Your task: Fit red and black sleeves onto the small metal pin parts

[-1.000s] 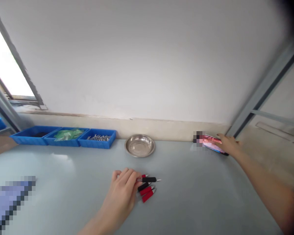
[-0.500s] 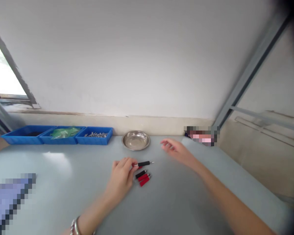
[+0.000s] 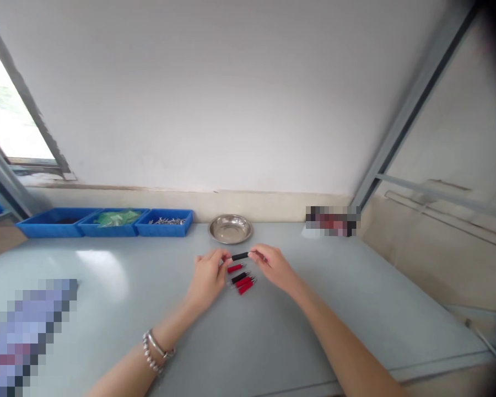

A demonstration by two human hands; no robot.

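So the right hand has just come over to the black pen. Both grips are pinched on it now, left hand at the other end, so it looks steadier. It's above the bench, near the loose pens.

The single head view looks forward and slightly down from the wearer's position at the near side of the desk. It faces the wall beyond the far edge.

No readable text, labels, brands, numbers or signs.
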